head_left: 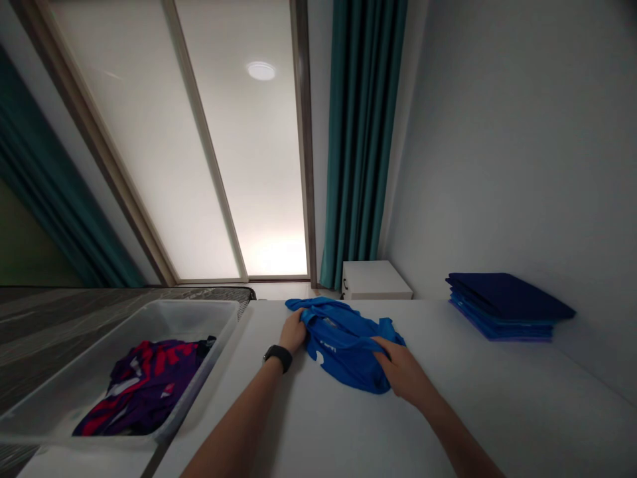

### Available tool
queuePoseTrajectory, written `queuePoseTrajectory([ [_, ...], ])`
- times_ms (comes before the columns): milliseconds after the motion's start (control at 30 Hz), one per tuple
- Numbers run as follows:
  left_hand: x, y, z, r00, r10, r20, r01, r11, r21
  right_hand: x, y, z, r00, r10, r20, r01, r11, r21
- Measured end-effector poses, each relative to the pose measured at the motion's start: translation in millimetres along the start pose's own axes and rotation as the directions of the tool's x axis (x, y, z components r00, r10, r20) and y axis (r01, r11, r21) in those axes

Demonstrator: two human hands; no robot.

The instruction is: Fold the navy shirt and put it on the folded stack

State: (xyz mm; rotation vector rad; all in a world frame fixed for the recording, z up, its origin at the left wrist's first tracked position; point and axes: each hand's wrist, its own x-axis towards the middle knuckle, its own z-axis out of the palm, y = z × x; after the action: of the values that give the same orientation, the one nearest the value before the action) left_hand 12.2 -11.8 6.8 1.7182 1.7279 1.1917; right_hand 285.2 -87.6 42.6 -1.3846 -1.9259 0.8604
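Note:
A crumpled blue shirt [343,358] with small white print lies on the white table [318,438]. My left hand [292,330], with a black watch on its wrist, grips the shirt's left side; its fingertips are partly hidden by the cloth. At the shirt's right side, my right hand [399,370] pinches a fold of the fabric between thumb and fingers. Part of the cloth is bunched between both hands.
To the left stands a translucent plastic bin [199,311] holding a purple and red garment [149,382]. A stack of folded dark blue cloth items [507,302] sits at the right, near the wall. Beyond the table is a white cabinet [375,279].

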Motion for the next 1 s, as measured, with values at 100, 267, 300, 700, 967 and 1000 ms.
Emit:
queuePoseTrajectory([
  [100,17,0,15.8,0.999,0.046,-0.017,-0.048,0.993,-0.108,-4,-3,7,0.960,0.136,0.243,-0.228,0.886,0.403],
  [267,22,-6,30.4,0.989,0.112,-0.095,-0.126,0.980,-0.156,-6,-2,30,0.982,0.036,0.188,-0.116,0.894,0.434],
  [300,22,-9,30.6,0.986,0.123,-0.109,-0.139,0.979,-0.149,-6,-1,34,0.991,-0.045,0.128,0.002,0.948,0.317],
  [700,27,-41,9.7,0.976,0.176,-0.125,-0.183,0.982,-0.049,56,56,46,0.940,-0.341,0.003,0.298,0.818,-0.493],
  [967,17,-37,-2.0,0.900,0.205,-0.385,-0.207,0.978,0.037,102,72,23,0.907,-0.212,-0.364,0.124,0.960,-0.250],
  [1000,16,-36,-2.8,0.896,0.211,-0.391,-0.202,0.977,0.066,102,74,23,0.889,-0.211,-0.407,0.123,0.965,-0.230],
])
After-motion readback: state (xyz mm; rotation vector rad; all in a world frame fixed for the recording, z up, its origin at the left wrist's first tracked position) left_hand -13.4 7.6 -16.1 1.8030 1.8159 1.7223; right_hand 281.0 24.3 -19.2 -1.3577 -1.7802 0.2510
